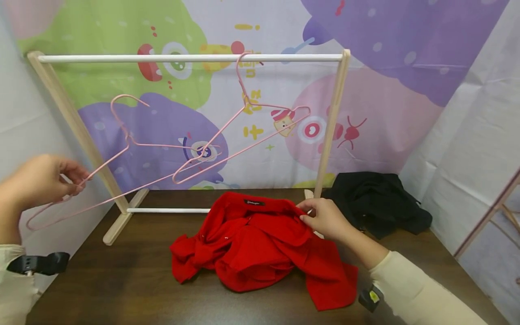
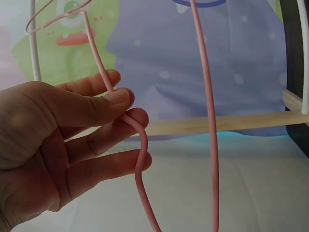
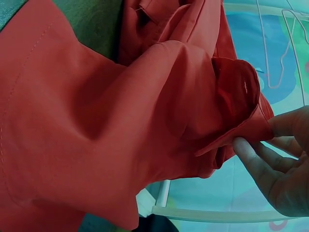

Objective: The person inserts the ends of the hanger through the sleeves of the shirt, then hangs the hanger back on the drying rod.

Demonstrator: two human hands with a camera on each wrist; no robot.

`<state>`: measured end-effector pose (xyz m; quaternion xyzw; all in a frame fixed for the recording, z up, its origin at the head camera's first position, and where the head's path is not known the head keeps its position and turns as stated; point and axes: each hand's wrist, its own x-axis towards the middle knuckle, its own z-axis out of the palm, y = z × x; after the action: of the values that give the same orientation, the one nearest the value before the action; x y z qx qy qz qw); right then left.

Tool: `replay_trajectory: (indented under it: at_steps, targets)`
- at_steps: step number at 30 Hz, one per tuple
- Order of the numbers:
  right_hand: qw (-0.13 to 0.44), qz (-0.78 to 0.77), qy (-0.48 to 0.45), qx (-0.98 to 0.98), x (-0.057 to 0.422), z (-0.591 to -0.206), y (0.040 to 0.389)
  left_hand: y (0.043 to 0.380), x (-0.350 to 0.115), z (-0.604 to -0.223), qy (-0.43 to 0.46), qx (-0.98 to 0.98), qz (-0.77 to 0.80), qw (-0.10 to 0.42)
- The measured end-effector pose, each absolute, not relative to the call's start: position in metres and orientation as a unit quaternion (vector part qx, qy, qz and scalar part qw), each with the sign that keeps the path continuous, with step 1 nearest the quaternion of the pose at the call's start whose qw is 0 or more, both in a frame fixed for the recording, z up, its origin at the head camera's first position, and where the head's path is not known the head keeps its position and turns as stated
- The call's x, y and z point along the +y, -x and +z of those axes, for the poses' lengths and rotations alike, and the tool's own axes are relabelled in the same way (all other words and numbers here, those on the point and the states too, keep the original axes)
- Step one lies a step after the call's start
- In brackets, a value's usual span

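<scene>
- On the dark wooden surface (image 1: pixel 142 280), just before the rack (image 1: pixel 333 122), the red shirt (image 1: pixel 252 253) lies in a loose heap, its collar (image 1: pixel 280 206) at the far edge with a small black label (image 1: pixel 254 203) inside.
- The right hand pinches the collar's edge between thumb and fingers (image 1: pixel 329 220); the left hand (image 1: pixel 53 180) grips a pink hanger (image 1: pixel 127 137) near one end, thumb pressed against the wire.
- The step in hand looks like readying collar and hanger for each other; it would go best with the neck lifted and spread, so the cloth makes a wide mouth rather than a fold.
- Holding the hanger so far out leaves its other end free to swing (it overlaps a second hanger (image 1: pixel 246 100) in the head view, touching or not I cannot tell), so a slow, level approach seems wise.
- That second hanger hangs by its hook from the rack's white bar (image 1: pixel 142 58).
- The shirt's cloth appears matt and soft, with deep folds and a line of stitching; it should slump wherever it is unsupported.
- Both hangers are thin, smooth and round in section, with curved hooks, against the rack's flat, pale wooden legs.
- Beside the rack's right foot, a black garment (image 1: pixel 378 198) sits crumpled.
</scene>
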<state>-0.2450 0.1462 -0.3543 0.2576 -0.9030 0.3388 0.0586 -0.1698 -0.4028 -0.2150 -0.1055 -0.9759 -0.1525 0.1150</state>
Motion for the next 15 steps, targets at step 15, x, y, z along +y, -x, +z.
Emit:
replay_trajectory:
  at_steps: [15]
  targets:
    - [0.058, 0.333, -0.259, -0.905, 0.147, -0.356, 0.245, 0.151, -0.415, -0.263, 0.134, -0.968, -0.176, 0.121]
